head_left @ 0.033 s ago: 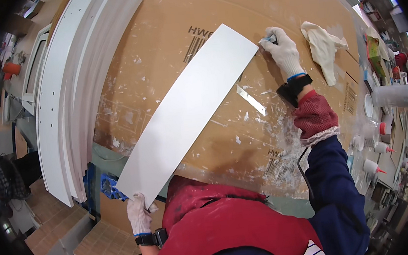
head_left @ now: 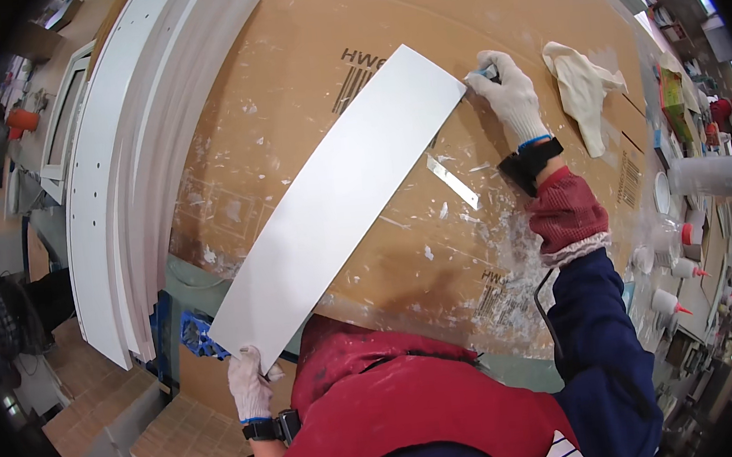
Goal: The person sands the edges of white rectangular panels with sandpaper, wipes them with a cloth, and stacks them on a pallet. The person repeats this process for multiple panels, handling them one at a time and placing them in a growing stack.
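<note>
A long white panel (head_left: pixel 338 205) lies diagonally across a cardboard-covered table (head_left: pixel 286 105). My left hand (head_left: pixel 249 385), in a white knit glove, grips the panel's near lower-left end. My right hand (head_left: pixel 509 96), also gloved, is closed on a small blue tool (head_left: pixel 483 72) pressed against the panel's far upper-right corner. Both wrists carry black bands. My red and navy sleeves fill the lower middle of the view.
A stack of long white curved boards (head_left: pixel 110 190) lies along the table's left side. A crumpled white rag (head_left: pixel 585 92) sits beyond my right hand, and a thin shiny strip (head_left: pixel 453 182) lies on the cardboard. Small bottles with red tips (head_left: pixel 679 271) crowd the right edge. A blue object (head_left: pixel 197 335) sits under the panel's near end.
</note>
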### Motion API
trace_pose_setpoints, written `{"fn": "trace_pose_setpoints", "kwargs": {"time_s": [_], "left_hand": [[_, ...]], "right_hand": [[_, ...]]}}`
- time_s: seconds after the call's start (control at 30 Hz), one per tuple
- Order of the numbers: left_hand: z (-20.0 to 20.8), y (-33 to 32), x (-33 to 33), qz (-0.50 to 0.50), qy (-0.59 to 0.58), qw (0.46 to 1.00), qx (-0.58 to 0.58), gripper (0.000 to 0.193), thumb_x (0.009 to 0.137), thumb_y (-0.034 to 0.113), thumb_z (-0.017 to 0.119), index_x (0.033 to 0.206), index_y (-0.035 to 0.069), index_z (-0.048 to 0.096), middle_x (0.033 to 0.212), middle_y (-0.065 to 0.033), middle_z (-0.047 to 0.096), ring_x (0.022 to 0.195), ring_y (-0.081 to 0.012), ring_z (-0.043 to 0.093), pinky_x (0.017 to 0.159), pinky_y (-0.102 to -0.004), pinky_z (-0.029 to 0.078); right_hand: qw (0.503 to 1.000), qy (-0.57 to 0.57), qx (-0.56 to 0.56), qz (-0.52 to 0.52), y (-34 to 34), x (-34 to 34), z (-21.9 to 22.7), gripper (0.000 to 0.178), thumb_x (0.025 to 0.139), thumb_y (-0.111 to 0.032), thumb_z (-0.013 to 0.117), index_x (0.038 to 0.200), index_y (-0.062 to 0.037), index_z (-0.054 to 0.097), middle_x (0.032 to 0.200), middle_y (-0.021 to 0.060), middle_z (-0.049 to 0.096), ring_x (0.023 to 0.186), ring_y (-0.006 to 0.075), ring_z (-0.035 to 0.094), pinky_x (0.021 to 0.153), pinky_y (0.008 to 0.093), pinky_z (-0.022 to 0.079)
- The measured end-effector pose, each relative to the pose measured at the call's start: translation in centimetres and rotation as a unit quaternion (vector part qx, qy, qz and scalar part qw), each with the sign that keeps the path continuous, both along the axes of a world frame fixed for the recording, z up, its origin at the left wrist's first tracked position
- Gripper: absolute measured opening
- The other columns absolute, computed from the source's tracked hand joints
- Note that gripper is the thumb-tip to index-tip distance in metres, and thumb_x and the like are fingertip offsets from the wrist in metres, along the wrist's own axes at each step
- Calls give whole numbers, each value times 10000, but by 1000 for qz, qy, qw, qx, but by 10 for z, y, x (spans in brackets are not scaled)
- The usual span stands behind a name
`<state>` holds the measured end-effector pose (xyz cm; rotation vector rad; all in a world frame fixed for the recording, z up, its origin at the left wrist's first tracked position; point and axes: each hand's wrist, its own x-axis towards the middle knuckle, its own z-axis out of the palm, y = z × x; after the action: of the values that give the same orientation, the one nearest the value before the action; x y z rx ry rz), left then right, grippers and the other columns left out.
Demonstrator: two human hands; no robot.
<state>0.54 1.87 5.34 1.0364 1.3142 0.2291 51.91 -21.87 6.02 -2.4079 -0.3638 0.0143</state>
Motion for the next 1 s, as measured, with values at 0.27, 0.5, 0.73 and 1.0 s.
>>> {"fn": "trace_pose_setpoints", "kwargs": {"time_s": [0.27,0.5,0.73,1.0], "left_hand": [[-19,5,-32,89,-55,995,-8,384,919,236,561,1210,3,469,1024,-142,606,747,-188,634,575,-320,550],[-10,22,-48,-321,259,668,619,698,791,123,689,1403,53,361,1429,-178,379,1330,-394,338,1087,-454,314],[-37,51,-15,-411,138,488,758,620,789,209,647,1362,101,437,1463,-111,354,1356,-379,303,1062,-622,255],[-1,41,-9,-388,-22,673,630,541,722,102,672,1249,49,562,1263,-156,564,1131,-338,559,943,-448,451]], "right_hand": [[998,3,44,-40,-6,-7,3,338,782,-203,707,1064,-55,593,814,54,634,769,154,607,711,296,490],[942,131,303,-64,-48,-22,-16,321,817,-111,706,1083,9,573,850,36,590,698,82,533,590,227,476],[879,217,422,-52,-72,-58,-16,259,844,-46,665,1070,-15,542,864,78,624,697,134,601,560,261,514],[889,192,411,-51,-79,-81,4,298,838,-75,682,1101,-30,548,864,44,618,720,124,606,594,260,510]]}}
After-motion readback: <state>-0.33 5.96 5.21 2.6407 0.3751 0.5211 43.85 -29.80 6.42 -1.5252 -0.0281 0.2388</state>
